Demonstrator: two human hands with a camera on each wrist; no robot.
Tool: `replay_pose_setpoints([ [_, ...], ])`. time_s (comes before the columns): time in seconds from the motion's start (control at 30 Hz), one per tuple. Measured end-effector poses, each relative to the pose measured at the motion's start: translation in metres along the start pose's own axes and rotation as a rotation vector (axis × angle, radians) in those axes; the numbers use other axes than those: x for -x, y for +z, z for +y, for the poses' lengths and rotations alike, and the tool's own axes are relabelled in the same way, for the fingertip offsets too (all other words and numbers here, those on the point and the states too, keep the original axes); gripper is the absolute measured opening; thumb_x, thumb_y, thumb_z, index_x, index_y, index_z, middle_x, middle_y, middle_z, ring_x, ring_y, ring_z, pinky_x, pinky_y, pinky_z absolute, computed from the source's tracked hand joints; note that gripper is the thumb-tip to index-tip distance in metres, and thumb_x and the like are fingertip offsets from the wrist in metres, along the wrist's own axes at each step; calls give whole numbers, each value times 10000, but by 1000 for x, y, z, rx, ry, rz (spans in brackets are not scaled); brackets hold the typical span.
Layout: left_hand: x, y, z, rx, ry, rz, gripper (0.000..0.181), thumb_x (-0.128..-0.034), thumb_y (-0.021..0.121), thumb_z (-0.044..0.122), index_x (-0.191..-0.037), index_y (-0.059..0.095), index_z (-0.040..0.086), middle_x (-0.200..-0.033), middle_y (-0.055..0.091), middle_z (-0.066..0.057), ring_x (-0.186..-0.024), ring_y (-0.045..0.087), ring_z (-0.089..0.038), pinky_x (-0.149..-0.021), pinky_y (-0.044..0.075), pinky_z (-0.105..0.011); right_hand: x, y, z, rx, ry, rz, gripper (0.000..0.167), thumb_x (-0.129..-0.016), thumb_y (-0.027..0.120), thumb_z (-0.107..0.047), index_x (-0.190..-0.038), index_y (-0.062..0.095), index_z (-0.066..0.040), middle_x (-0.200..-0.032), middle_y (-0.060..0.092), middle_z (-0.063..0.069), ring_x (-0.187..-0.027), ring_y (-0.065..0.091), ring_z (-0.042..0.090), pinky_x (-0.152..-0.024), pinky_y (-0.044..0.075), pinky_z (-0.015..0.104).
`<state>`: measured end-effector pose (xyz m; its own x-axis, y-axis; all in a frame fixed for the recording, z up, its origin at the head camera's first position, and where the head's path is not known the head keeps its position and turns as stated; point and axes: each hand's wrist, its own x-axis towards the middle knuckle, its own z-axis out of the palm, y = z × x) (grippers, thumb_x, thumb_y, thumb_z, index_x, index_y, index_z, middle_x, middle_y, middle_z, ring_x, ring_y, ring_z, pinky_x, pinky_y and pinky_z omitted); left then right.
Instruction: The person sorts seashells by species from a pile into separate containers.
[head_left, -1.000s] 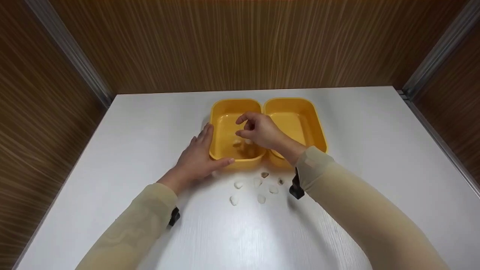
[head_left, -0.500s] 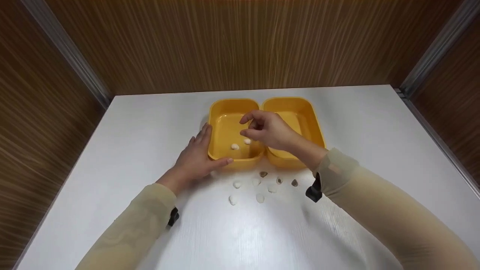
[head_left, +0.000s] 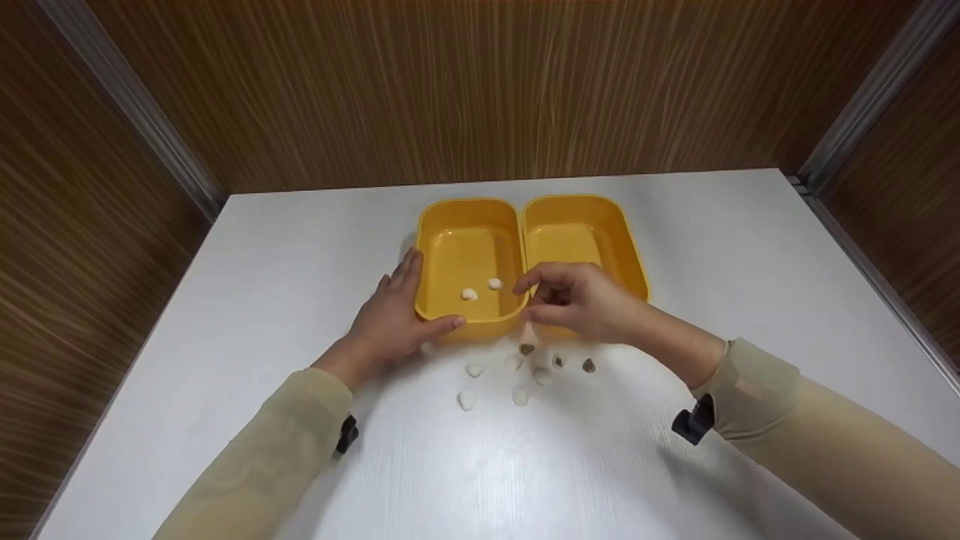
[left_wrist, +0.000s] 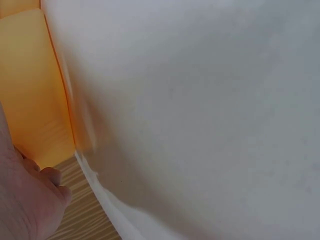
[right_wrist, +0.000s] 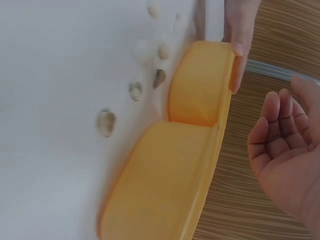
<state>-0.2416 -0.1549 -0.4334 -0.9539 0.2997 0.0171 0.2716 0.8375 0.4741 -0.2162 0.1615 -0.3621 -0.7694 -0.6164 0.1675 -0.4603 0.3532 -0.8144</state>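
My left hand (head_left: 386, 319) rests against the left yellow container (head_left: 469, 326), fingers along its outer left side and thumb at the front rim. Two small white shells (head_left: 469, 295) lie inside it. The right hand (head_left: 589, 300) hovers over the front of the right yellow container (head_left: 626, 247), fingers loosely bent. Its palm and fingers, seen in the right wrist view, hold nothing. In front of the containers, several pale shells (head_left: 466, 400) and a few brownish ones (head_left: 589, 365) are scattered. The right wrist view shows a ridged shell (right_wrist: 105, 122).
Both containers stand side by side, touching, on a white table (head_left: 480, 472). A brown wood-grain panel (head_left: 480, 90) rises behind, with similar panels at either side. Metal rails (head_left: 862, 105) run along the corners.
My right hand has moved from above the left container toward the front right, uncovering the two white shells inside. The brown shell at the right has come into view. My left hand stays in place.
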Motion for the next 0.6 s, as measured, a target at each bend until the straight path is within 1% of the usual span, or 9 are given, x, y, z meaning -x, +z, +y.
replay_pose_setpoints([
  [0.1,1,-1,0,-1,6,2,1323,-846,596,879,-1708,7,67,-1784,28,-103,-1621,152,-320,-1313,98,-472,15,4,7,21,10,-20,250,-962,790,-64,-1204,731,-80,-872,692,16,-726,598,157,-615,494,198],
  [0.2,1,-2,0,-4,5,-1,1323,-846,603,873,-1708,2,69,-1784,27,-100,-1622,150,-315,-1314,94,-462,28,11,15,3,36,-39,268,-957,805,-91,-1213,726,-98,-861,680,12,-714,593,157,-592,489,198],
  [0.27,2,-2,-1,-4,5,-1,1322,-848,607,868,-1708,1,67,-1784,27,-100,-1622,151,-312,-1314,95,-457,35,16,20,-14,50,-43,279,-950,815,-97,-1214,723,-88,-857,678,12,-720,598,154,-600,496,196],
  [0.4,3,-4,-2,-7,6,-1,1313,-858,602,861,-1706,-1,61,-1783,28,-108,-1625,138,-301,-1315,92,-452,47,26,27,-37,53,-38,299,-942,812,-67,-1217,701,-34,-844,665,12,-740,595,145,-645,498,192],
  [0.5,3,-4,-3,-10,10,-3,1312,-859,591,867,-1706,-3,61,-1783,28,-110,-1627,130,-291,-1315,89,-448,54,33,31,-36,53,-46,333,-936,811,-52,-1241,683,-15,-856,676,4,-740,602,134,-652,505,197],
  [0.6,3,-3,-4,-11,16,-2,1319,-852,581,882,-1707,-3,65,-1783,26,-105,-1628,126,-280,-1315,87,-444,61,38,35,-26,76,-62,359,-931,818,-58,-1258,675,-14,-872,687,2,-742,624,141,-665,527,214],
])
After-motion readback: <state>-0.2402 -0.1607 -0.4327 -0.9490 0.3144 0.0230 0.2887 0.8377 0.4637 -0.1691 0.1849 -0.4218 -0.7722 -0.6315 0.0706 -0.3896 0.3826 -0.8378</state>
